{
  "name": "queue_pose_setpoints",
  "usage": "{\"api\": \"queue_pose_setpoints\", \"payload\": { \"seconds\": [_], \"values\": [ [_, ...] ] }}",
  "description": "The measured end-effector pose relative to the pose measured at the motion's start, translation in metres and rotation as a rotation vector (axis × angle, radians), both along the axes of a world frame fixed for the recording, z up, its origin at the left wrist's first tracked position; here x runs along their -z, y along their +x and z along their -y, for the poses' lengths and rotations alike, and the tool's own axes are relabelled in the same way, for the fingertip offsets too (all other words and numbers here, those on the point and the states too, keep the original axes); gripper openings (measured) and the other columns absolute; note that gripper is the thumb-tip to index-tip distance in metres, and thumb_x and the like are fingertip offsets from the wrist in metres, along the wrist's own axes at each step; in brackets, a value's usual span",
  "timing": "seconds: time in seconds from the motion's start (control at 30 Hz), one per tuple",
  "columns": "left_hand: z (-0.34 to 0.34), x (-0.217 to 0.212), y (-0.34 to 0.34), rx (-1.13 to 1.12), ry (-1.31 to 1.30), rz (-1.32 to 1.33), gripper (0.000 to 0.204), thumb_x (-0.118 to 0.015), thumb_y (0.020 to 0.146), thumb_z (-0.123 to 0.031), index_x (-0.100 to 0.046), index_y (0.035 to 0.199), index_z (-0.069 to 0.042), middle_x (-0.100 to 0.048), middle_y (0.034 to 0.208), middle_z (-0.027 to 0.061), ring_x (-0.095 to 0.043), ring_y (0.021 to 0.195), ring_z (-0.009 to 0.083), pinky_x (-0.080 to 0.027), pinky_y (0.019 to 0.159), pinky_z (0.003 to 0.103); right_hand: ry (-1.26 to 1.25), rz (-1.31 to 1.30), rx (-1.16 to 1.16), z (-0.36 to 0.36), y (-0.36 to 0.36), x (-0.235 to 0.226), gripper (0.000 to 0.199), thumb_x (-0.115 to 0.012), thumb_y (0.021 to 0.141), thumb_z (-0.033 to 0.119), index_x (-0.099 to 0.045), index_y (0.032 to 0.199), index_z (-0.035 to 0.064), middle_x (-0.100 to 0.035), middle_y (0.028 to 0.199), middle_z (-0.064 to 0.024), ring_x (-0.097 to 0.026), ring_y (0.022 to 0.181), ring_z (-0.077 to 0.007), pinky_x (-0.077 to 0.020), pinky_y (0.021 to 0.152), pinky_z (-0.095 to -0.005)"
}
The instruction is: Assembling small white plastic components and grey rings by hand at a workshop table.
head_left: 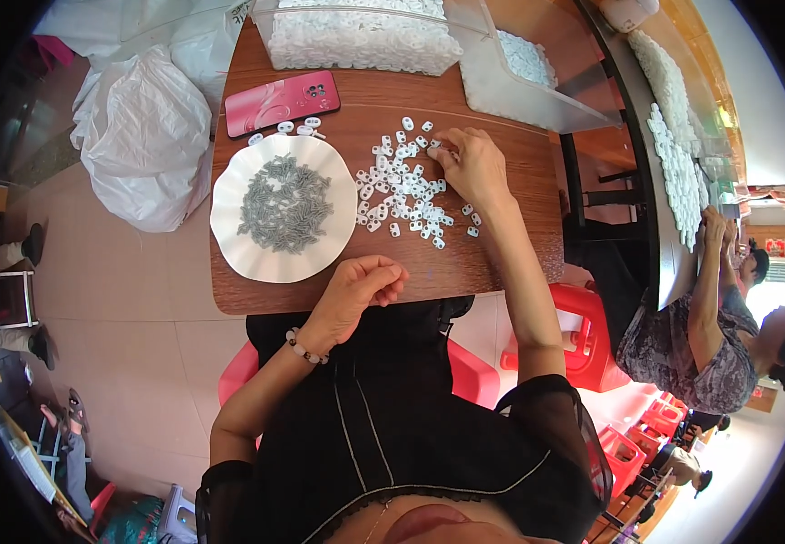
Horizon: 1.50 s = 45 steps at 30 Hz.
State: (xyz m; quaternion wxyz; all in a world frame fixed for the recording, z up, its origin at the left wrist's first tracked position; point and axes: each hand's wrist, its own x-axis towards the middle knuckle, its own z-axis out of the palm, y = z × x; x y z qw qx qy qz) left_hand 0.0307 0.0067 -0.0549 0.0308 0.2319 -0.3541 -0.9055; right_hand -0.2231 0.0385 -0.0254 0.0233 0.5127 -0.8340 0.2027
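Observation:
Loose small white plastic pieces with two holes (pixel 402 181) lie scattered in a patch on the brown wooden table (pixel 429 281). At the patch's far right edge, my right hand (pixel 474 165) has its thumb and forefinger closed on one white plastic piece (pixel 434 145). My left hand (pixel 363 288) hovers over the table's near edge with its fingers curled together; whatever it holds, if anything, is hidden. To its upper left a white wavy-rimmed plate (pixel 229 238) carries a heap of grey screws (pixel 285 204).
A pink phone (pixel 282 102) lies beyond the plate, beside several more white pieces (pixel 305 130). Clear bins (pixel 365 41) of white parts line the far edge. White sacks (pixel 143 136) stand left. Rightward, another person (pixel 692 349) works at a table near red stools (pixel 583 335).

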Motion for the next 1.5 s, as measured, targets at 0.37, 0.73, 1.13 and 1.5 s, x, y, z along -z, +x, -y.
{"api": "queue_pose_setpoints", "payload": {
  "seconds": [0.37,0.73,1.13,1.5],
  "values": [
    [-0.003,-0.01,-0.001,0.015,-0.105,0.028,0.019,-0.056,0.093,-0.019,-0.065,0.093,-0.002,-0.061,0.076,-0.0013,-0.052,0.066,0.0032,-0.041,0.06,0.017,-0.057,0.029,-0.034,0.0,0.0,0.016,0.012,-0.068,0.08,0.01,-0.065,0.09,0.005,-0.063,0.078,-0.0078,-0.06,0.076,-0.0227,-0.0476,0.067,-0.0344],
    [0.008,-0.032,-0.013,-0.109,-0.083,-0.043,0.027,-0.059,0.093,-0.029,-0.065,0.1,-0.004,-0.065,0.086,0.0022,-0.053,0.069,0.0037,-0.042,0.063,0.018,-0.233,1.598,-0.216,-0.053,0.076,-0.017,0.008,-0.066,0.085,0.007,-0.062,0.09,0.0022,-0.064,0.093,-0.0061,-0.059,0.083,-0.011,-0.047,0.08,-0.0261],
    [0.004,-0.032,-0.002,0.059,-0.084,0.018,0.019,-0.064,0.09,-0.023,-0.066,0.089,-0.004,-0.065,0.077,0.0028,-0.055,0.064,0.0054,-0.045,0.06,0.018,-0.285,1.733,-0.295,-0.079,0.098,-0.002,0.008,-0.064,0.087,0.01,-0.062,0.09,0.0021,-0.058,0.096,-0.0049,-0.056,0.086,-0.0119,-0.0448,0.079,-0.0254],
    [-0.006,-0.024,-0.002,-0.172,-0.201,0.09,0.017,-0.067,0.088,-0.019,-0.069,0.09,-0.002,-0.066,0.075,0.0026,-0.056,0.062,0.0046,-0.045,0.058,0.018,-0.354,1.534,-0.043,-0.089,0.124,-0.006,0.012,-0.064,0.089,0.008,-0.063,0.098,0.0003,-0.065,0.088,-0.0023,-0.06,0.081,-0.0093,-0.0488,0.075,-0.0226]
  ]
}}
